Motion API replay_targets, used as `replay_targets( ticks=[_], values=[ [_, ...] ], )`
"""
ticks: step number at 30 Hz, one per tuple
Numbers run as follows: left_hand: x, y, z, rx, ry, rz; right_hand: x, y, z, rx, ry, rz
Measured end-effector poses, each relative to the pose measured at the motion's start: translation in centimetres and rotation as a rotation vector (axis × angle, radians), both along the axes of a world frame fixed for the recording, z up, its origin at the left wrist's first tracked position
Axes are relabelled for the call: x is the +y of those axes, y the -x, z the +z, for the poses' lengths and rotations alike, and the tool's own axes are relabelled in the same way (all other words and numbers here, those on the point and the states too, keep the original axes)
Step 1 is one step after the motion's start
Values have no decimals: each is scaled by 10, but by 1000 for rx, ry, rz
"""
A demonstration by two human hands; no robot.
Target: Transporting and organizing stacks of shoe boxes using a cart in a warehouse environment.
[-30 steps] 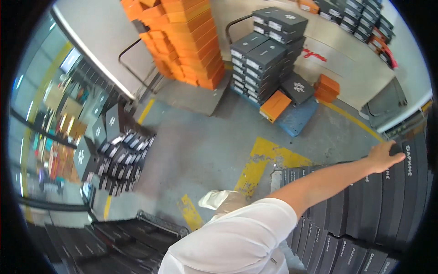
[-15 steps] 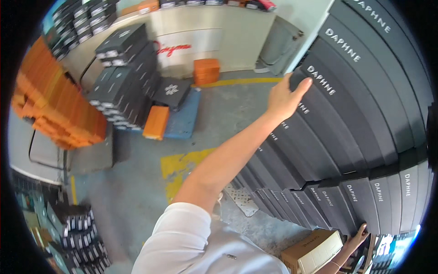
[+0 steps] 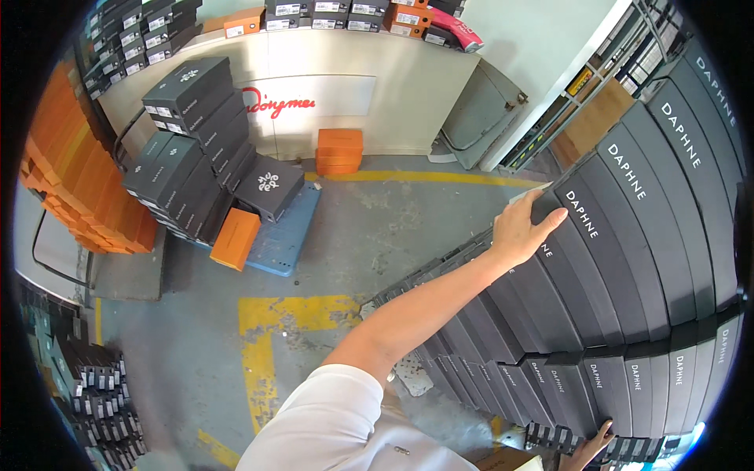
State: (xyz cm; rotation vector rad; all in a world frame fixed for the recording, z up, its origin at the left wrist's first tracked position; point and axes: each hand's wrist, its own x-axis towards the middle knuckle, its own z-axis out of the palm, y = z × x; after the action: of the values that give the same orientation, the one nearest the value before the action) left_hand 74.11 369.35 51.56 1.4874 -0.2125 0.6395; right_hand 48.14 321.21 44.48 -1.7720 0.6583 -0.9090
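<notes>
So the stack [image 3: 660, 235] of dark grey boxes fills pretty much the whole right side rn, over grey floor [image 3: 400, 208]. They're matte charcoal, long & flat, w/ pale block lettering near one end of each face. Two rows, side by side, w/ a dark uneven seam between them (a few boxes jut out a bit, so the edges aren't flush). Edges look crisp, corners square, no dents I can spot, and the lens bends the whole lot into a fan.

Left hand [image 3: 514, 228] is spread wide on the end of one box [image 3: 613, 263], thumb apart from the fingers, thumb tip on the front face just beside the lettering. Can't tell how hard it's pressing. Right hand [image 3: 591, 449] is way down at the bottom, fingertips at the outer edge of the second row. Tbh it's small & partly cut off there, so idk if it's gripping or just touching.

Across the floor: blue pallet [image 3: 292, 235] w/ more dark boxes [image 3: 192, 145] plus an orange box [image 3: 236, 239].
</notes>
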Motion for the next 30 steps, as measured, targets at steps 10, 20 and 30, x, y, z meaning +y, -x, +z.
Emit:
replay_targets(
  ticks=[10,20,30],
  values=[
    [-2,-16,-8,16,5,-68,4,19,-8,-154,49,-18],
    [-2,-29,1,-32,110,-214,38,7,-13,-324,-11,-52],
    [43,-64,54,-107,152,-675,3,-11,67,-622,-282,186]
  ],
)
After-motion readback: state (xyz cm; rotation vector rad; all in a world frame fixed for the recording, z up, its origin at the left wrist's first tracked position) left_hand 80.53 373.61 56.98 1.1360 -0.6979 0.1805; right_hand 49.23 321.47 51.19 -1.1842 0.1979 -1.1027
